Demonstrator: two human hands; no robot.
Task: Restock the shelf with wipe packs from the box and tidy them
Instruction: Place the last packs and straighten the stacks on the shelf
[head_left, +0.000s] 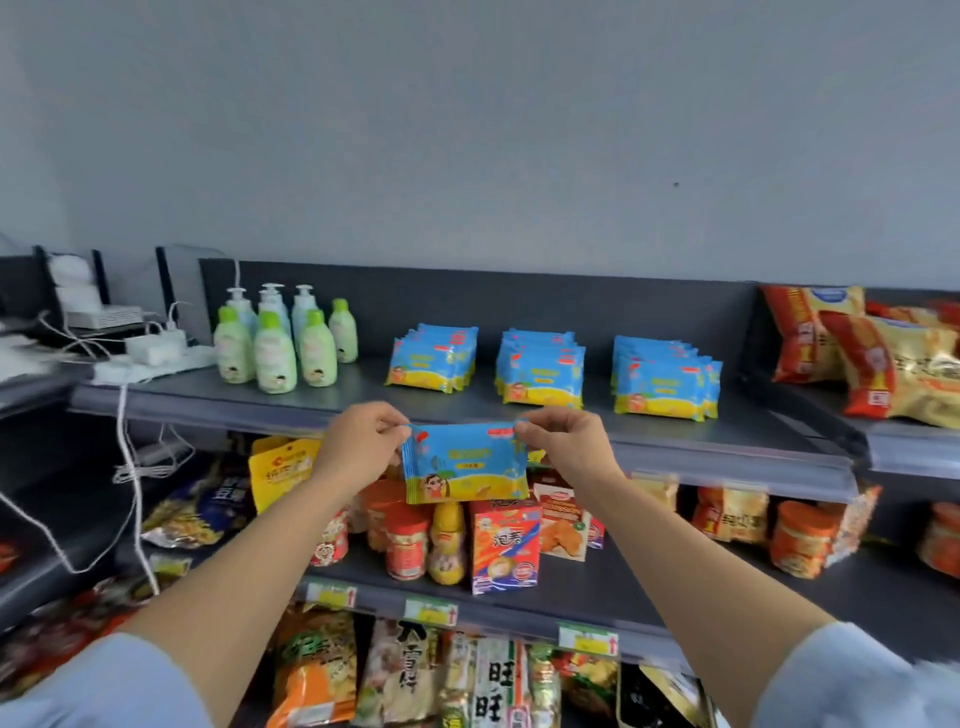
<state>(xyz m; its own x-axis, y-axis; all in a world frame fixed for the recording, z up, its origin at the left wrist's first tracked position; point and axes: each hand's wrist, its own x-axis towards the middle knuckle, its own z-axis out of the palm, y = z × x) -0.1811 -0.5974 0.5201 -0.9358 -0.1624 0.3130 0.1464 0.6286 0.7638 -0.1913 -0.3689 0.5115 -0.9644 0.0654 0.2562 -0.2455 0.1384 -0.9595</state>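
- Hands are both raised in front of the shelving, with bare forearms reaching out of pale blue sleeves.
- Left hand (363, 441) pinches the upper left corner of a single wipe pack (465, 467) between its thumb and curled fingers.
- Right hand (563, 441) pinches the upper right corner of the same pack in the same way, so the pack hangs flat between the two hands with its printed face toward the camera.
- The pack is blue above and yellow below, with a small cartoon figure. Its lettering is too blurred to read.
- It is held in the air just in front of the front edge of the top shelf (363, 387).
- Three rows of matching packs stand on that shelf: a left row (431, 364), a middle row (540, 374) and a right row (665, 382). Each has packs upright one behind another, and bare shelf shows between the rows.
- The held pack sits roughly in line with the gap between the left and middle rows.
- Green bottles (275, 348) stand clustered at the shelf's left end, with white pump bottles (270, 301) behind them.
- A white power strip (156, 348) and cables lie left of the bottles, and one cable hangs over the edge.
- Red and gold snack bags (883, 364) lean on the neighbouring shelf to the right.
- The lower shelf (597, 587) holds orange jars (408, 545) and printed cartons (501, 545).
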